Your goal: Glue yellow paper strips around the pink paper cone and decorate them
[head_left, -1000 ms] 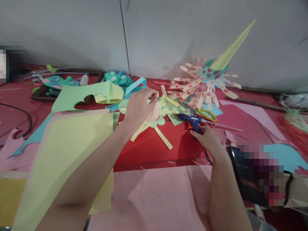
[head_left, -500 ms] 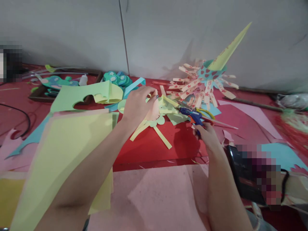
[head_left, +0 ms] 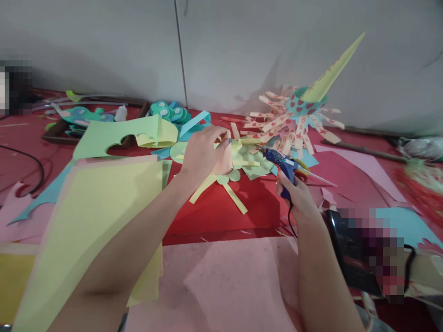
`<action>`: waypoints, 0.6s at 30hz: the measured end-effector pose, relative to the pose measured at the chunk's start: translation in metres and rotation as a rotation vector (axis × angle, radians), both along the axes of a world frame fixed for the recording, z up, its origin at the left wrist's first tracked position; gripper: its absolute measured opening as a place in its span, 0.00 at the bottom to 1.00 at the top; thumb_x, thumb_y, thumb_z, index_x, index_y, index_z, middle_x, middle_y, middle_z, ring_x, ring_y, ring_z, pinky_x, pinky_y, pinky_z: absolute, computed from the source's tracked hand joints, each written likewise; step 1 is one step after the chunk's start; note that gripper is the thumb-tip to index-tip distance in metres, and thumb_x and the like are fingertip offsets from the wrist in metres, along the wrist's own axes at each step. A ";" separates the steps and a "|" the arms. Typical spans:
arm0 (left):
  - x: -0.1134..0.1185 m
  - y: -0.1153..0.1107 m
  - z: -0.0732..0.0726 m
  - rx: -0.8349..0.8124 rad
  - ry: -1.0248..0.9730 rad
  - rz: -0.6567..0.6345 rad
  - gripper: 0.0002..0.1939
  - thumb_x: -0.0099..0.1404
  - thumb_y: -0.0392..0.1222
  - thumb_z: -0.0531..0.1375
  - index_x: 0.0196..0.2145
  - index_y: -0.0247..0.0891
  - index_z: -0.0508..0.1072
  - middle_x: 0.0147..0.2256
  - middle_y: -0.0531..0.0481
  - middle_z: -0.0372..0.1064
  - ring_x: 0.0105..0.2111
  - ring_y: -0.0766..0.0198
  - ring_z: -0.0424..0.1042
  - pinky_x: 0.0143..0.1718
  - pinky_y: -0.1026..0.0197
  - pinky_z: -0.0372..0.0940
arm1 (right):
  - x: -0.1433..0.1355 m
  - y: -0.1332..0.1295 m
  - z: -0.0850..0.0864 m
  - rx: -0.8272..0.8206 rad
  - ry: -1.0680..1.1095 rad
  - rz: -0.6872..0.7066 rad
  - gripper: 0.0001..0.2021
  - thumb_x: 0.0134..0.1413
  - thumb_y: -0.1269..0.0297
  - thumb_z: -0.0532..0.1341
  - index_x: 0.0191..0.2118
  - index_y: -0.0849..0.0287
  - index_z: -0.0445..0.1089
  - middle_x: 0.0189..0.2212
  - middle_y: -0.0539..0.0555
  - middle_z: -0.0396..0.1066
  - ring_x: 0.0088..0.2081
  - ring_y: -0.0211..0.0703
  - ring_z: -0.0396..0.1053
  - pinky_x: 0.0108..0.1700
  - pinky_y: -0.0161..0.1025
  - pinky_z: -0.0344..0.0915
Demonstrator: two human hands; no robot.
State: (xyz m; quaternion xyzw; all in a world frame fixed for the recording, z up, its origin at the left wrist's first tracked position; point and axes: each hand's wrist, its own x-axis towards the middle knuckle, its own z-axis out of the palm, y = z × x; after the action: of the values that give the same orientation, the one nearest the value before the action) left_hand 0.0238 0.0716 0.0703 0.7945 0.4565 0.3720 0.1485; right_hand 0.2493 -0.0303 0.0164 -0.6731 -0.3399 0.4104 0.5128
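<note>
My left hand (head_left: 207,150) is closed, its thumb and finger pinched at the top of a peach paper piece (head_left: 226,161) with a curved, dark-marked lower edge. My hand hides much of that piece. Around its base spread pale yellow paper strips (head_left: 235,198) and scalloped green paper shapes (head_left: 233,175). In my right hand (head_left: 294,189) is a blue hot glue gun (head_left: 280,159), gripped by its handle. Its nozzle points left toward the paper piece, apart from it. Scissors with yellow handles (head_left: 302,167) lie partly hidden behind the gun.
A paper figure with a yellow cone hat (head_left: 334,69) stands at the back right. Yellow sheets (head_left: 100,207) are stacked at left, beside cut green paper (head_left: 114,131). A dark tray (head_left: 57,138) sits at the back left. A black device (head_left: 346,253) lies at right.
My right hand has closed more fully around the glue gun's handle and lifted it clear of the scissors, so its cord now shows. My left hand has barely moved.
</note>
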 end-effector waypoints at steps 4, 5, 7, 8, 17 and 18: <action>0.002 0.002 -0.005 -0.015 0.015 -0.029 0.03 0.62 0.37 0.56 0.33 0.40 0.69 0.37 0.52 0.72 0.36 0.64 0.70 0.42 0.62 0.61 | -0.010 -0.001 0.003 -0.024 -0.024 0.057 0.21 0.40 0.44 0.65 0.22 0.57 0.62 0.13 0.45 0.60 0.18 0.32 0.56 0.22 0.33 0.54; 0.003 0.001 -0.005 -0.020 0.010 -0.024 0.03 0.62 0.38 0.56 0.35 0.41 0.69 0.38 0.52 0.71 0.36 0.64 0.70 0.42 0.62 0.62 | -0.013 -0.001 0.003 -0.031 -0.004 0.067 0.21 0.41 0.43 0.64 0.22 0.57 0.63 0.13 0.45 0.60 0.18 0.32 0.56 0.22 0.33 0.54; 0.003 -0.002 -0.003 -0.006 -0.040 0.020 0.07 0.63 0.40 0.56 0.40 0.42 0.67 0.43 0.50 0.68 0.38 0.64 0.70 0.42 0.61 0.63 | -0.016 -0.002 0.004 -0.045 0.041 0.084 0.23 0.43 0.40 0.61 0.21 0.57 0.63 0.14 0.46 0.61 0.18 0.33 0.57 0.22 0.33 0.54; 0.002 -0.004 0.000 0.020 -0.088 0.057 0.10 0.63 0.41 0.56 0.43 0.43 0.65 0.46 0.48 0.66 0.39 0.64 0.69 0.42 0.61 0.63 | -0.018 -0.002 0.004 -0.052 0.064 0.089 0.24 0.45 0.39 0.59 0.20 0.58 0.63 0.13 0.47 0.61 0.18 0.33 0.57 0.22 0.33 0.54; -0.009 -0.025 0.029 0.117 -0.114 0.180 0.07 0.68 0.41 0.48 0.42 0.44 0.63 0.41 0.49 0.66 0.42 0.62 0.67 0.43 0.59 0.62 | -0.020 0.002 -0.002 -0.036 0.150 0.124 0.22 0.40 0.42 0.65 0.21 0.58 0.62 0.14 0.45 0.60 0.18 0.32 0.57 0.22 0.33 0.54; -0.011 -0.026 0.026 0.091 -0.056 0.148 0.07 0.68 0.42 0.48 0.40 0.43 0.64 0.39 0.49 0.67 0.39 0.63 0.68 0.41 0.59 0.63 | -0.020 0.003 -0.004 -0.027 0.145 0.119 0.22 0.40 0.43 0.65 0.22 0.58 0.62 0.14 0.45 0.59 0.18 0.31 0.56 0.22 0.32 0.53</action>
State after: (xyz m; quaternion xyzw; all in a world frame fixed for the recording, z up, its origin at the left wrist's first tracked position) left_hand 0.0132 0.0457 0.0959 0.7537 0.4922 0.4246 0.0969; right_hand 0.2293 -0.0276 0.0122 -0.6273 -0.3356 0.4923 0.5016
